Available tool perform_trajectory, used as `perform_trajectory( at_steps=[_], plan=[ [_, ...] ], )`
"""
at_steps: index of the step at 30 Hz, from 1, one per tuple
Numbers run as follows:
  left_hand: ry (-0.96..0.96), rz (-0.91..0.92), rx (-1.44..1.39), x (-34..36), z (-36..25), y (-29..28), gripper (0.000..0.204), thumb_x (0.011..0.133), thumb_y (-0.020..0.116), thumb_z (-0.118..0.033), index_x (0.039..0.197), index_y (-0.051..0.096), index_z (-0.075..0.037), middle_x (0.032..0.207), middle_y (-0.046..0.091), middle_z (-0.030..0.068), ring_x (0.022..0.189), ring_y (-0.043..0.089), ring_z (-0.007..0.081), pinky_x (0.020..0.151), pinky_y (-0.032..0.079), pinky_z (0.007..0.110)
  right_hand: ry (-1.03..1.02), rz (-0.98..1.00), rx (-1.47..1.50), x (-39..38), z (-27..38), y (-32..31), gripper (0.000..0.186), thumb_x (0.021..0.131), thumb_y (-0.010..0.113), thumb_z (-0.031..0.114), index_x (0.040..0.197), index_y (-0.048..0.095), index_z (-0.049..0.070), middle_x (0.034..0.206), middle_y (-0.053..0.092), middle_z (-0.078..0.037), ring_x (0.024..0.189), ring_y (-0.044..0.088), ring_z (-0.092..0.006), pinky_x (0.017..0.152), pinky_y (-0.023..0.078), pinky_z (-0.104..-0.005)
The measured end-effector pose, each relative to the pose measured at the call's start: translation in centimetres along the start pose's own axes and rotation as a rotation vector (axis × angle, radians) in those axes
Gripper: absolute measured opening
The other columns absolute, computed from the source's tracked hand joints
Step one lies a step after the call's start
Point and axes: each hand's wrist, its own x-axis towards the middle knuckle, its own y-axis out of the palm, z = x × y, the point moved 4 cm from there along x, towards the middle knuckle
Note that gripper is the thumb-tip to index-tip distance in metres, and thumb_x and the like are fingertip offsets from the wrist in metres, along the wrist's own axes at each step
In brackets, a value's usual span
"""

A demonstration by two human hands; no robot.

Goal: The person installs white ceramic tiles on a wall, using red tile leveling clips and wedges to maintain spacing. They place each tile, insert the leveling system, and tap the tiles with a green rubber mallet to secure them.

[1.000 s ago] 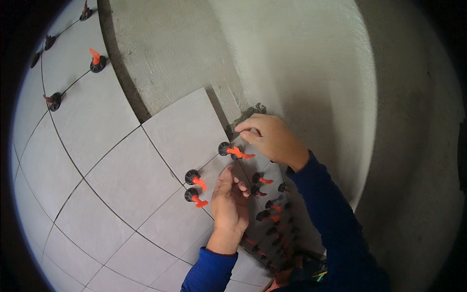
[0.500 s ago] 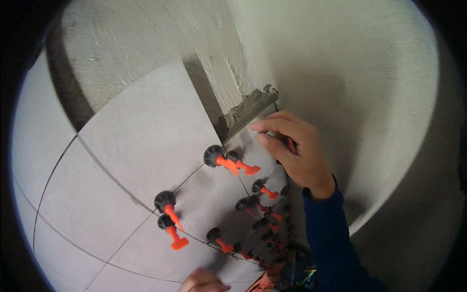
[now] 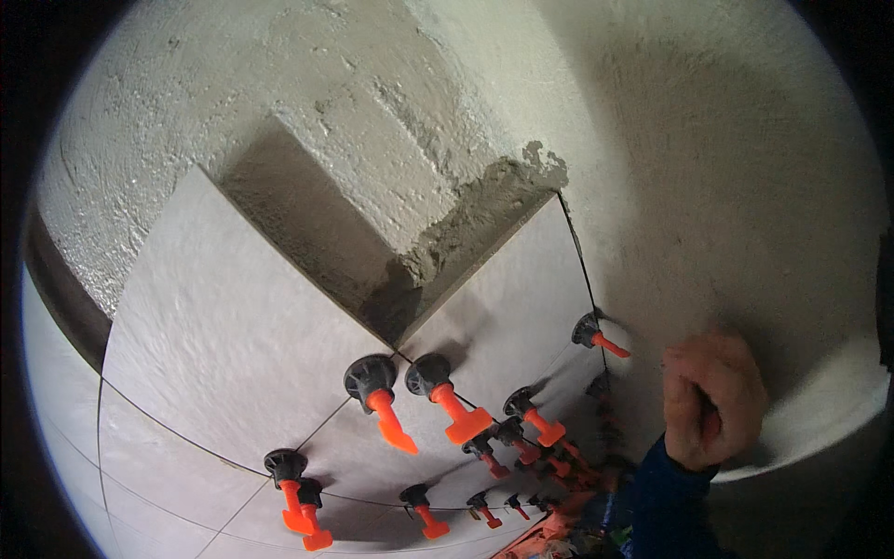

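We see two pale tiles, the left tile (image 3: pixel 223 289) and the right tile (image 3: pixel 521 270), whose free edges meet in a notch; rough mortar (image 3: pixel 507 196) lines the right one's edge, and the plastered surface (image 3: pixel 698 177) beyond leaves open room above our right hand (image 3: pixel 715 401). Half a second ago that hand was over the right tile; now it is lower right, before the plaster, and our left has dropped out of view. Our right fingers are curled, blurred; we cannot tell whether they grip anything. The nearest levelling clip (image 3: pixel 597 339) sits at the right tile's outer edge, long axis slanting, its orange handle pointing down-right towards the hand.
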Motion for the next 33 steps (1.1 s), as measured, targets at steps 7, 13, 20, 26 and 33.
perform_trajectory(
  at_steps=[7,13,20,26,33],
  plan=[
    [0.187,0.071,0.292,5.7,-1.3,-1.5,0.041,0.112,0.051,-0.027,0.089,0.067,0.004,0.080,0.062,0.0174,0.064,0.057,0.0291,0.058,0.047,0.041,0.137,0.424,0.538,2.2,1.0,5.4,0.041,0.087,0.073,-0.004,0.128,0.073,0.004,0.106,0.072,-0.015,0.074,0.073,-0.0239,0.060,0.057,-0.0379],
    [0.196,0.106,0.390,6.6,-1.3,-1.6,0.036,0.110,0.058,-0.022,0.090,0.071,0.005,0.081,0.066,0.0182,0.068,0.065,0.0312,0.058,0.050,0.041,0.095,0.454,0.636,4.3,3.0,11.7,0.040,0.088,0.072,-0.010,0.126,0.076,0.001,0.110,0.070,-0.014,0.076,0.073,-0.0207,0.063,0.058,-0.0342],
    [0.095,0.130,0.432,4.1,-0.8,-3.2,0.022,0.103,0.060,-0.006,0.089,0.071,0.008,0.077,0.066,0.0188,0.067,0.064,0.0319,0.059,0.050,0.041,-0.011,0.494,0.524,5.6,3.2,12.0,0.027,0.087,0.072,-0.006,0.112,0.079,0.003,0.099,0.067,-0.012,0.075,0.072,-0.0270,0.064,0.056,-0.0382],
    [-0.023,0.167,0.529,2.9,0.0,-4.2,0.019,0.099,0.069,-0.016,0.092,0.068,0.002,0.082,0.063,0.0131,0.067,0.058,0.0240,0.060,0.044,0.037,0.018,0.544,0.599,6.4,2.6,12.7,0.016,0.087,0.074,-0.003,0.102,0.079,0.000,0.090,0.066,-0.012,0.070,0.067,-0.0258,0.061,0.050,-0.0388],
    [-0.174,0.124,0.593,4.9,0.1,-2.9,0.012,0.082,0.081,0.001,0.089,0.073,-0.002,0.084,0.069,0.0154,0.072,0.067,0.0296,0.062,0.051,0.037,0.082,0.568,0.530,7.8,4.1,12.5,0.010,0.084,0.081,0.000,0.093,0.078,0.000,0.081,0.066,-0.012,0.064,0.062,-0.0219,0.059,0.046,-0.0352]
  ],
)
